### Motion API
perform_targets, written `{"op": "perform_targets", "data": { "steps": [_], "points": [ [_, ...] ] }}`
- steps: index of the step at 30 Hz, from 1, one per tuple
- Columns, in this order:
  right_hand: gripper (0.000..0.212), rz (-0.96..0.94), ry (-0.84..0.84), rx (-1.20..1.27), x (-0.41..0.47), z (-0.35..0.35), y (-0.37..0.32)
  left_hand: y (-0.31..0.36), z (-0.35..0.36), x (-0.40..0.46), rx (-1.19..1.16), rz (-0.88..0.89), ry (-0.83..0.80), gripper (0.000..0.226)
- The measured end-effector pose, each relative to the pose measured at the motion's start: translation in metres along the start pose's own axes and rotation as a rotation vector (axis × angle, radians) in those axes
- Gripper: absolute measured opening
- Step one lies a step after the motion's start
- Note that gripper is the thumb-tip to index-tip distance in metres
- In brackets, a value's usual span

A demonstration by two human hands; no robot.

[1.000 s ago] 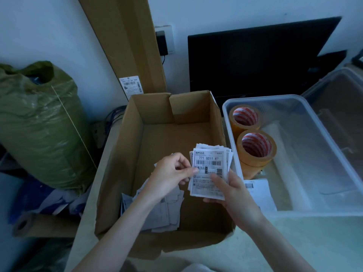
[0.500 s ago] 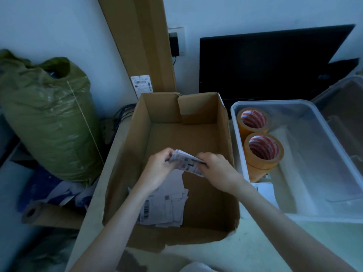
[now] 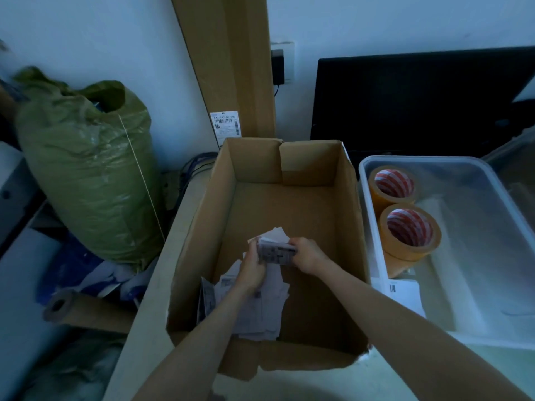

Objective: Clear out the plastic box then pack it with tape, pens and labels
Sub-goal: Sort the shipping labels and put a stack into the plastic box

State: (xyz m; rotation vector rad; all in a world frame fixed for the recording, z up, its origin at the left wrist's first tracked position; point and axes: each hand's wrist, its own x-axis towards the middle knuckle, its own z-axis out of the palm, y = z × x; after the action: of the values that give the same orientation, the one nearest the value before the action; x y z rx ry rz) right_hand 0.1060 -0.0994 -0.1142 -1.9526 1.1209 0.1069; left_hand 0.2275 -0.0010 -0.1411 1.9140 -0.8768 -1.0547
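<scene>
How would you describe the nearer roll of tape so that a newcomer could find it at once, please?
Look to the clear plastic box right of the open cardboard box. Two tan tape rolls stand along its left wall. The nearer tape roll is the one closest to you, in front of the farther roll and just beyond a white label.

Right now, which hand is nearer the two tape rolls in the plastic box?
Right. The right hand is inside the cardboard box, toward the tape rolls; the left hand is farther left.

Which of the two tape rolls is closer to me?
The nearer tape roll, lower in the plastic box; the other roll sits behind it toward the wall.
</scene>
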Motion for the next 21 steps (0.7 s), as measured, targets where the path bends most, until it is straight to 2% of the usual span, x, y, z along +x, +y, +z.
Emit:
{"op": "perform_targets", "data": {
  "steps": [4,7,9,12,16,21],
  "points": [
    [0.029,0.005,0.000,-0.037,0.004,0.004,0.006,0.002,0.003,0.005,-0.065,-0.054,-0.071,0.034],
    [0.029,0.008,-0.011,-0.069,0.005,0.005,0.006,-0.004,0.009,0.007,0.012,-0.077,-0.089,0.032],
    [0.031,0.005,-0.012,-0.073,0.005,0.007,0.006,-0.003,0.011,0.006,0.032,-0.053,-0.034,0.039],
    [0.031,0.004,-0.017,-0.103,0.005,0.009,0.006,0.009,0.008,0.004,-0.099,-0.002,0.033,0.052],
    [0.023,0.006,-0.033,-0.152,0.005,0.010,0.005,0.009,0.008,0.007,-0.108,-0.012,0.063,0.026],
    [0.019,-0.012,-0.002,-0.170,0.003,-0.002,-0.003,0.023,0.006,0.009,-0.228,-0.148,0.087,0.037]
  ]
}}
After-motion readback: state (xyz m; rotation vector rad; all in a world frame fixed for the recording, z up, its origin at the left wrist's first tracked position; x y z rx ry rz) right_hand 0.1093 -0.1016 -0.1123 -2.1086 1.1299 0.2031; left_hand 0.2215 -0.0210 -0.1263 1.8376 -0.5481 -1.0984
